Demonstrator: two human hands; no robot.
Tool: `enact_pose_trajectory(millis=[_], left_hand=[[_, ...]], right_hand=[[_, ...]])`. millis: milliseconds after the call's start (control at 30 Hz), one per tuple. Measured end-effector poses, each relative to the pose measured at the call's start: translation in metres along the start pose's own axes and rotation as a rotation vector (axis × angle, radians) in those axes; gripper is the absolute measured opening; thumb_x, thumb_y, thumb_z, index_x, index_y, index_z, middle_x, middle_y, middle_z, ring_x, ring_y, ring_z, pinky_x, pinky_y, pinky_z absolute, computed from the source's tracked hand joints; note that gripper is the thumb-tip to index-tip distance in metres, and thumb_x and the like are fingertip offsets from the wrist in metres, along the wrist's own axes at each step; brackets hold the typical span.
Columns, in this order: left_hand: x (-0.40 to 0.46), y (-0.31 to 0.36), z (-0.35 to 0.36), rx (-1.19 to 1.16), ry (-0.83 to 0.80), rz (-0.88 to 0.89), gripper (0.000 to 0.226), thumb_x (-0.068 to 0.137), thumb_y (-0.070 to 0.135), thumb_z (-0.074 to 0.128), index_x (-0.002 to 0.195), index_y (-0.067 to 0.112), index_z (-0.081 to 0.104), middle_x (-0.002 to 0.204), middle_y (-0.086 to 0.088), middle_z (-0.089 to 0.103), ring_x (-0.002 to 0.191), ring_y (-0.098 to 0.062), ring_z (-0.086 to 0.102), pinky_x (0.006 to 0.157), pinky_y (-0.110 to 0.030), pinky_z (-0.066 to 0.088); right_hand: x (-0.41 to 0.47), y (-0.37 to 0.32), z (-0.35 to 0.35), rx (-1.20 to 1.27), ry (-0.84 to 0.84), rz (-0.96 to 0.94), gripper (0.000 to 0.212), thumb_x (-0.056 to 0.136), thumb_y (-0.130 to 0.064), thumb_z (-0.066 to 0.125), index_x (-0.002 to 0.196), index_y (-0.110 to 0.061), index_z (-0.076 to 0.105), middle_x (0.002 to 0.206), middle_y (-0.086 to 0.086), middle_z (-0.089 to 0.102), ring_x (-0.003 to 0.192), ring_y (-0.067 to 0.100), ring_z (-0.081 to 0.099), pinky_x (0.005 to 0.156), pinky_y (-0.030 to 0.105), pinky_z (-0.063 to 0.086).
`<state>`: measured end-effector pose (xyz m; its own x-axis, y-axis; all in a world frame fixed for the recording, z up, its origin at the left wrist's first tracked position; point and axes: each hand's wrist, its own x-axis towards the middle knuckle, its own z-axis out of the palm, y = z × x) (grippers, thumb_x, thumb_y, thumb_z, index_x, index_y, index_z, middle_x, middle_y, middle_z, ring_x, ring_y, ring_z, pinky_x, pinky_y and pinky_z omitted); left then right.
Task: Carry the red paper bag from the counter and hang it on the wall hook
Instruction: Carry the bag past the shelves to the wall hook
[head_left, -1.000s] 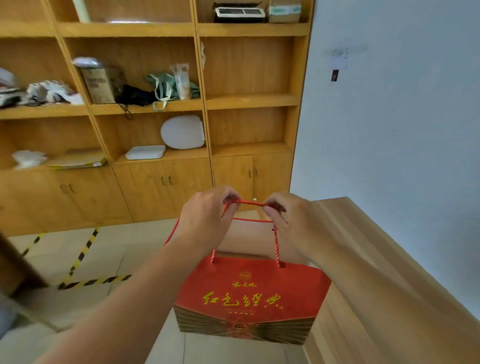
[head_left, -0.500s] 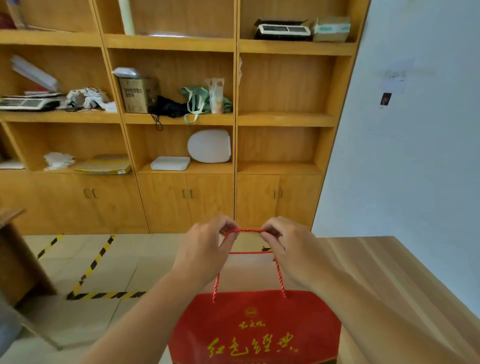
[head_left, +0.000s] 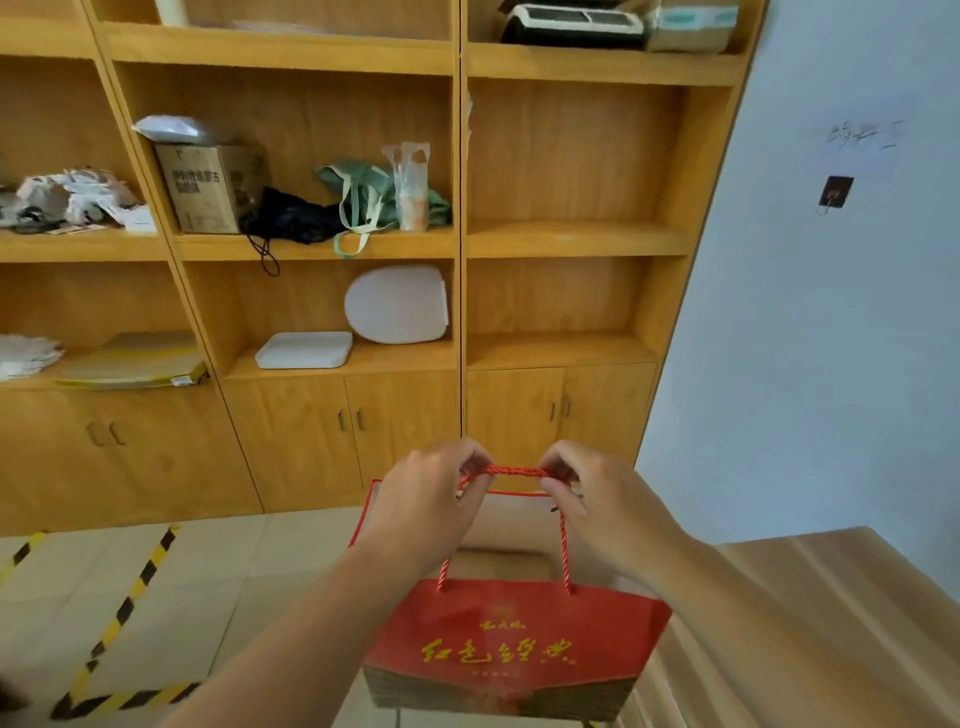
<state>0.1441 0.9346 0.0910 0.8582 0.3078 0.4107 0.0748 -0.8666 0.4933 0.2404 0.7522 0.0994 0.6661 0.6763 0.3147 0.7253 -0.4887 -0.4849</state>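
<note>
Red twisted cord handles (head_left: 514, 471) run taut between both hands: the left hand (head_left: 426, 501) pinches one end, the right hand (head_left: 602, 501) the other, fingers (head_left: 558, 488) curled tight round the rope. Below the fingers hangs the red paper bag (head_left: 514, 644), in the air, its right edge just beside the wooden desk (head_left: 810, 613). High and well off to the right of the fingers, a small dark wall hook (head_left: 835, 191) sits on the pale wall. Beyond the fingers stands a wooden shelf unit (head_left: 571, 239).
</note>
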Motion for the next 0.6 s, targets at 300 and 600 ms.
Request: enact_pose_trajectory(millis=[300, 600], left_hand=[[0.183, -0.082, 0.057, 0.068, -0.043, -0.055, 0.007, 0.094, 0.033, 0.064, 0.101, 0.034, 0.066, 0.093, 0.015, 0.072, 0.087, -0.003, 0.067, 0.071, -0.026, 0.058], [0.362, -0.153, 0.087, 0.089, -0.068, -0.066, 0.011, 0.096, 0.033, 0.063, 0.105, 0.031, 0.068, 0.098, 0.015, 0.073, 0.091, -0.002, 0.067, 0.072, -0.020, 0.054]], right_hand=[[0.198, 0.086, 0.035, -0.021, -0.032, -0.035, 0.005, 0.100, -0.029, 0.060, 0.098, -0.025, 0.062, 0.091, -0.013, 0.064, 0.084, 0.009, 0.059, 0.070, 0.030, 0.050], [0.382, 0.145, 0.050, -0.079, -0.033, -0.053, 0.009, 0.102, -0.028, 0.056, 0.101, -0.023, 0.064, 0.098, -0.009, 0.066, 0.090, 0.013, 0.059, 0.061, 0.012, 0.035]])
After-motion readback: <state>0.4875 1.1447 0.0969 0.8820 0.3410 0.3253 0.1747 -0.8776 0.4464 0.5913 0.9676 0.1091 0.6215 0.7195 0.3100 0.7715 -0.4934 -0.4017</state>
